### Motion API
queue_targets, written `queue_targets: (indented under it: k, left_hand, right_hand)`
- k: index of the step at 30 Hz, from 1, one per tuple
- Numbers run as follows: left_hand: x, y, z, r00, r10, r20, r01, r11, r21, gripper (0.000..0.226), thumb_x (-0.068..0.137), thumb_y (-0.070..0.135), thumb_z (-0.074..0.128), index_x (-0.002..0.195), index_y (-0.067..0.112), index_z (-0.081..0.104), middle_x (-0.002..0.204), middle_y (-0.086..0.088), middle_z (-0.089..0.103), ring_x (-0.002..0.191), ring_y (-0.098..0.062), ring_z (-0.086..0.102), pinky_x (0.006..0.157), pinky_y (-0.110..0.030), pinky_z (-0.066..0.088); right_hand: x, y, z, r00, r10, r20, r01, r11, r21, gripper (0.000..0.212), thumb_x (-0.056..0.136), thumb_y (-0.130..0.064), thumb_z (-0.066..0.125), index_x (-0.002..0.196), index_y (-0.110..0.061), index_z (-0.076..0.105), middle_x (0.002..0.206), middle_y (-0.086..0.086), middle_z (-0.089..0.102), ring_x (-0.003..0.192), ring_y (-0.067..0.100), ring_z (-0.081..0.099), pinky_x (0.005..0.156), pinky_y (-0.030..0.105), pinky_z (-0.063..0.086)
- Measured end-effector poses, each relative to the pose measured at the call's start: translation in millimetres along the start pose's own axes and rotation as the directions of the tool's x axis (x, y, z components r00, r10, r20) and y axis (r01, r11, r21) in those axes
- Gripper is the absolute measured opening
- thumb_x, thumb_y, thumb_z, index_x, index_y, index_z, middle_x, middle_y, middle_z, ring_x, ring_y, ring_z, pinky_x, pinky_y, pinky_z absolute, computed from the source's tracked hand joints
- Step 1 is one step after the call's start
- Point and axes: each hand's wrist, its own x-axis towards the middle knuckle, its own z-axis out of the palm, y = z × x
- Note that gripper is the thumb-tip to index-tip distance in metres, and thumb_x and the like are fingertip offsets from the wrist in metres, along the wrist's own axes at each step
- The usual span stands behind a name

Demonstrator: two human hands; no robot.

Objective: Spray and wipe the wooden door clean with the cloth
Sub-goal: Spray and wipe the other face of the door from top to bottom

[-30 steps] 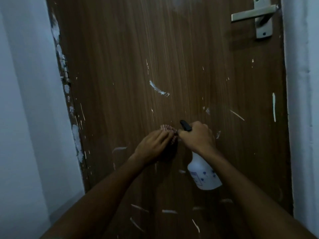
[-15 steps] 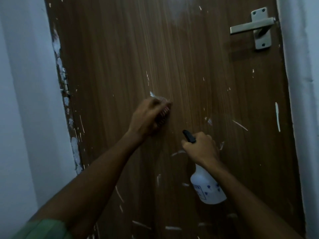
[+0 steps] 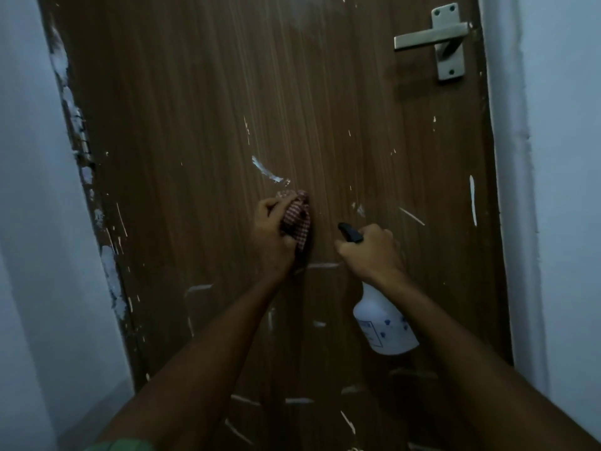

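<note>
The wiping step is in hand: at frame centre the left hand (image 3: 271, 232) presses a bunched cloth (image 3: 296, 219) to the door (image 3: 201, 131). The right hand (image 3: 374, 252) grips the bottle (image 3: 382, 323). Next, likely a stroke up to the white smear (image 3: 268, 170).

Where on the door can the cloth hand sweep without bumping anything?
Free: the broad door panel above the left hand and cloth, left of the handle. Crowded: rightward, where the right hand holds the spray bottle close beside the cloth.
</note>
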Motion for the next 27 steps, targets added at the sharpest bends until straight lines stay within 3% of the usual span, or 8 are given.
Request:
queue_targets:
  k: [3,9,13,19,25,27]
  left_hand:
    - [2,12,3,0.986,-0.122,-0.111,0.115,0.991,-0.071,0.069,0.069,-0.018,0.055,0.133,0.006,0.066,0.126,-0.01,0.057,0.116,-0.014,0.052,0.093,-0.005,0.042]
    - [-3,21,11,0.976,-0.173,-0.13,0.162,0.983,-0.09,0.072,0.063,-0.016,0.054,0.131,0.007,0.066,0.125,-0.006,0.055,0.114,-0.012,0.052,0.091,-0.017,0.049]
    - [-11,22,17,0.985,-0.158,-0.07,0.154,0.986,-0.058,0.073,0.066,-0.013,0.057,0.136,0.008,0.064,0.127,-0.008,0.054,0.116,-0.017,0.053,0.092,-0.012,0.047]
    - [-35,43,43,0.993,0.059,0.098,-0.056,0.998,-0.027,0.066,0.079,-0.009,0.061,0.142,0.011,0.061,0.134,-0.007,0.056,0.123,-0.019,0.054,0.1,-0.044,0.052]
    - [-41,79,73,0.987,-0.156,-0.04,0.151,0.982,-0.113,0.069,0.076,-0.009,0.065,0.142,0.011,0.061,0.139,-0.007,0.052,0.128,-0.021,0.051,0.106,-0.048,0.049]
    - [-39,92,82,0.987,-0.157,-0.039,0.152,0.982,-0.11,0.068,0.08,-0.006,0.067,0.145,0.013,0.058,0.142,-0.007,0.05,0.131,-0.02,0.049,0.11,-0.047,0.047]
  right_hand:
    - [0,5,-5,1.0,-0.003,0.011,0.003,1.0,-0.016,0.03,0.088,-0.035,0.068,0.071,-0.011,0.066,0.062,0.003,0.058,0.054,0.019,0.054,0.055,0.033,0.044]
    - [-4,14,-17,0.999,-0.019,0.027,0.02,0.999,-0.025,0.032,0.089,-0.035,0.069,0.065,-0.015,0.062,0.059,-0.001,0.054,0.051,0.016,0.05,0.055,0.032,0.042]
    - [-6,19,-27,1.0,-0.022,-0.005,0.021,0.999,-0.039,0.033,0.09,-0.033,0.068,0.062,-0.017,0.06,0.057,-0.003,0.053,0.05,0.015,0.05,0.055,0.031,0.042]
    - [-4,24,-47,0.998,-0.038,-0.045,0.038,0.999,-0.008,0.031,0.092,-0.035,0.066,0.069,-0.014,0.064,0.061,-0.002,0.056,0.056,0.017,0.054,0.061,0.038,0.049]
    - [-4,33,-63,0.997,-0.037,-0.075,0.035,0.999,-0.036,0.022,0.092,-0.033,0.066,0.076,-0.018,0.063,0.073,0.001,0.065,0.067,0.018,0.064,0.068,0.038,0.054]
    - [-4,39,-69,0.994,-0.039,-0.098,0.035,0.999,-0.039,0.022,0.093,-0.033,0.066,0.076,-0.021,0.061,0.072,0.0,0.064,0.068,0.017,0.064,0.064,0.034,0.052]
